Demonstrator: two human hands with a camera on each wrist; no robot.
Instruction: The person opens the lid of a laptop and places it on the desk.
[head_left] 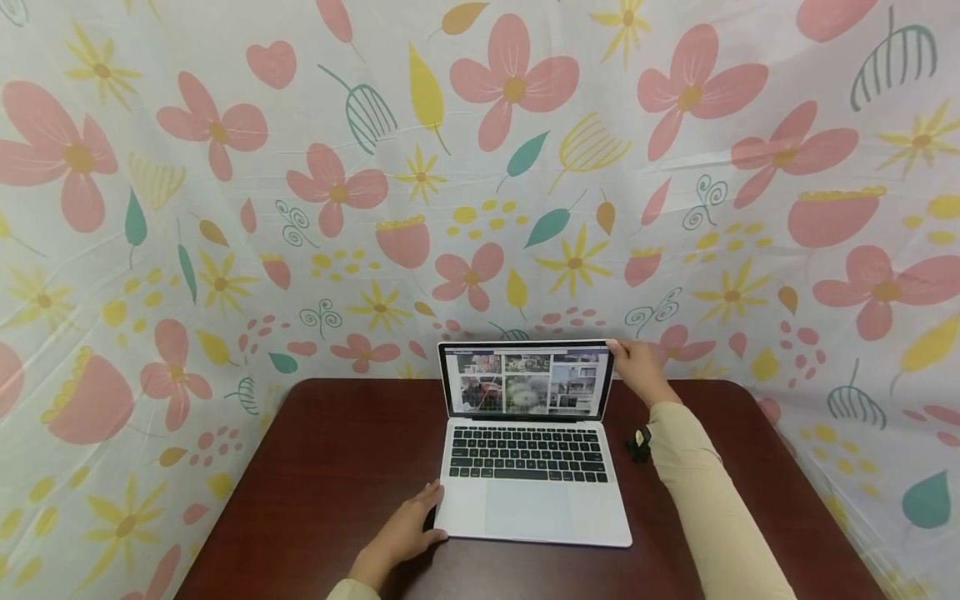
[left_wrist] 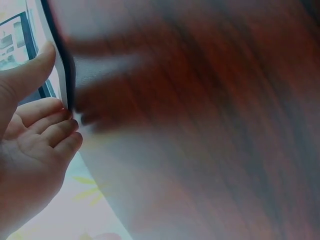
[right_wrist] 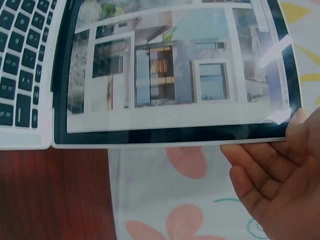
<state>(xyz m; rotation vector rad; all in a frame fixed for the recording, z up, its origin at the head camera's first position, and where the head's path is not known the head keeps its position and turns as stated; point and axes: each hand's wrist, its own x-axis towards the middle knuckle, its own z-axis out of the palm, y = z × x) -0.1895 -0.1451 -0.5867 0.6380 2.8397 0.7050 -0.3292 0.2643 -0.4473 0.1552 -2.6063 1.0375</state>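
Observation:
An open silver laptop point(head_left: 542, 512) stands on the dark red-brown table, its lit screen point(head_left: 525, 383) showing a page of photos. My right hand point(head_left: 640, 367) holds the screen's upper right corner; in the right wrist view, the thumb point(right_wrist: 300, 127) lies at the front of the black bezel and the other fingers are bent at the edge. Down at the front left corner of the base is my left hand point(head_left: 405, 527). Its thumb point(left_wrist: 42, 62) lies over the laptop's edge in the left wrist view, while the other fingertips touch the side.
A small dark object with a pale yellow patch point(head_left: 638, 443) lies right of the laptop, beside the right sleeve. Behind the table point(head_left: 337, 433), and along both sides, hangs a white floral sheet point(head_left: 480, 208). The laptop's screen stands close to the table's back edge.

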